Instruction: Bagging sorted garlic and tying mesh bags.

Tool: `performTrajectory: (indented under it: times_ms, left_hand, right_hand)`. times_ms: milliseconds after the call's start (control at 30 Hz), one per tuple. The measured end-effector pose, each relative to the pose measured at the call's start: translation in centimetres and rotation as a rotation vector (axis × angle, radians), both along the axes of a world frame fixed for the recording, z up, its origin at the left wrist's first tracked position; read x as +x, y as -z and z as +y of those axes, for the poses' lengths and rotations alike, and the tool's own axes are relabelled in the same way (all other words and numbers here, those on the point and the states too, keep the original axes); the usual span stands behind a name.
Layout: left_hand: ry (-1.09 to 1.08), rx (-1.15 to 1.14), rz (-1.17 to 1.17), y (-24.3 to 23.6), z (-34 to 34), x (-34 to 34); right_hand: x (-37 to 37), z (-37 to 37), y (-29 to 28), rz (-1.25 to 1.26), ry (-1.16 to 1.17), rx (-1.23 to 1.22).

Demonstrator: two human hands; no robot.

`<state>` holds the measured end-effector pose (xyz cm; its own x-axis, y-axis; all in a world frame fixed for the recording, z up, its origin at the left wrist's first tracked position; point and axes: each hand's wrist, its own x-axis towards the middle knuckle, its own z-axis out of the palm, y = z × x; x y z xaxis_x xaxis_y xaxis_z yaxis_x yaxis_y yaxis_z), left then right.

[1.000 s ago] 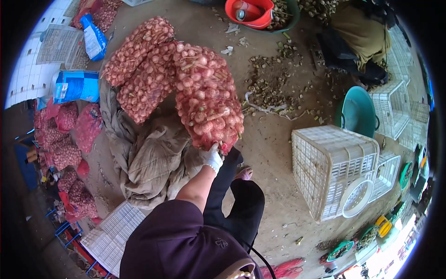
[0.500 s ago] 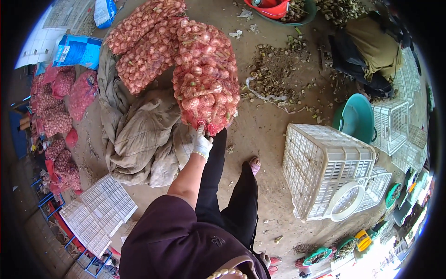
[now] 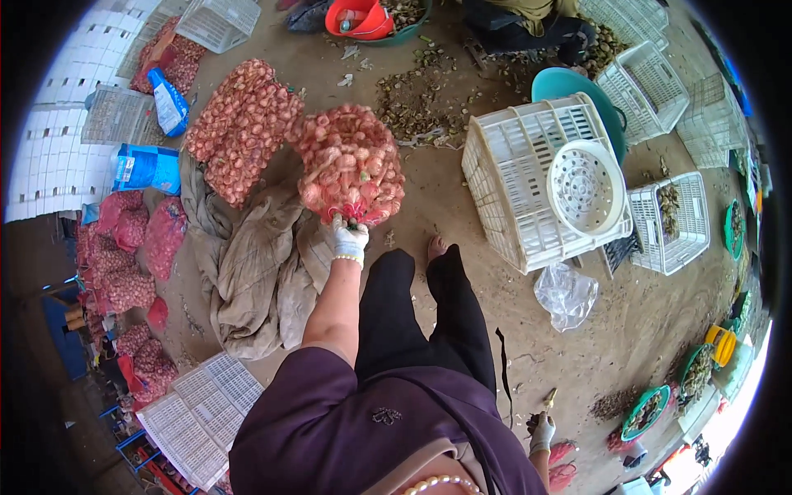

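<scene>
My left hand [image 3: 350, 239], in a white glove, is closed on the gathered end of a red mesh bag of garlic bulbs [image 3: 353, 165]. The bag looks tilted, its tied end toward me. Another full mesh bag [image 3: 243, 124] lies just beyond it to the left. A crumpled tan cloth [image 3: 256, 264] spreads left of my left hand. Out at the lower right is my right hand [image 3: 542, 433], also gloved, its fingers curled around something dark. A small pale piece [image 3: 549, 398] shows just beyond these fingers; whether they hold it I cannot tell.
White plastic crates [image 3: 503, 181] stand to the right, with a white perforated basket [image 3: 586, 188] against one. Behind them is a teal tub [image 3: 569, 82]. A clear plastic bag [image 3: 566, 295] lies on the floor. More filled mesh bags [image 3: 115, 256] are heaped left. Another person [image 3: 528, 25] sits at the top.
The held bag's near end has risen and it now looks shorter and more upright. My right hand has swung outward at lower right. The whole view has turned, shifting the crates upward and left.
</scene>
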<state>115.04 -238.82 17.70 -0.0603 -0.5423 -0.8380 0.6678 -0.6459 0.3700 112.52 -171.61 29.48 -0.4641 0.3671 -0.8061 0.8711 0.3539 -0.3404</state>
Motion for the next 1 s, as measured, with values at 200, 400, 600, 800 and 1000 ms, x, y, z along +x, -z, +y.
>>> performTrajectory:
  times_ms: [200, 400, 600, 800, 1000]
  left_hand:
    - [0.018, 0.366, 0.002, 5.0, 13.9, 3.5]
    - [0.188, 0.335, -0.08, 3.6, 21.2, 10.4]
    - [0.153, 0.273, -0.337, 1.9, 25.1, 14.4]
    - [0.178, 0.065, -0.226, 2.5, 30.9, 12.9]
    - [-0.028, 0.128, -0.155, 1.2, 40.2, 7.0]
  right_hand:
    - [11.2, 1.8, -4.4, -0.145, -0.181, 0.117]
    - [16.9, 10.3, -4.2, -0.283, -0.546, 0.264]
    - [15.5, 15.7, -3.9, -0.061, -0.191, 0.113]
    - [14.3, 25.8, 1.6, -0.136, -0.379, 0.095]
    - [7.9, 39.6, 1.9, -0.047, -0.339, 0.149]
